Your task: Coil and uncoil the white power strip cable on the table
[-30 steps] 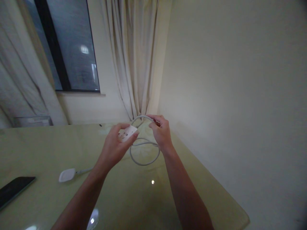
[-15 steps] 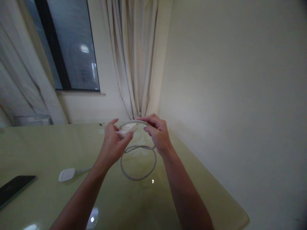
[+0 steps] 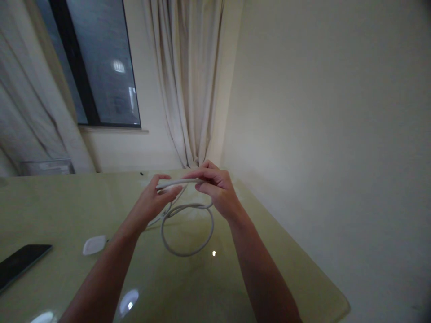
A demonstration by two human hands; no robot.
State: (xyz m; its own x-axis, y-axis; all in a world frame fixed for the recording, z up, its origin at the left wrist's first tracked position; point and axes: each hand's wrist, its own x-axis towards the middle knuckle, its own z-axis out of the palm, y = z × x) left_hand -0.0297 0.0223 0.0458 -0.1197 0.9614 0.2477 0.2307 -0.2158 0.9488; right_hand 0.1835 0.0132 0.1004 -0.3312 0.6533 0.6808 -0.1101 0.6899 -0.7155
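Note:
A pale grey cable runs between my two hands, held above the table. On the left, my left hand is closed, thumb and fingers on the cable's left part. My right hand pinches it on the right, with the index finger stretched along its top. Below them a round loop of the same cable rests on the table, and thinner-looking strands pass behind my left hand. The white block with sockets, visible earlier in my left hand, cannot be made out clearly.
On the glossy greenish table lie a white flat rounded piece, beside my left forearm, and a dark phone or tablet at the left edge. A wall borders the table's right side; curtains hang behind.
My left hand has moved slightly left and down, and the white block no longer shows plainly in it. My right hand and the cable have shifted a little left; the loop moved left too.

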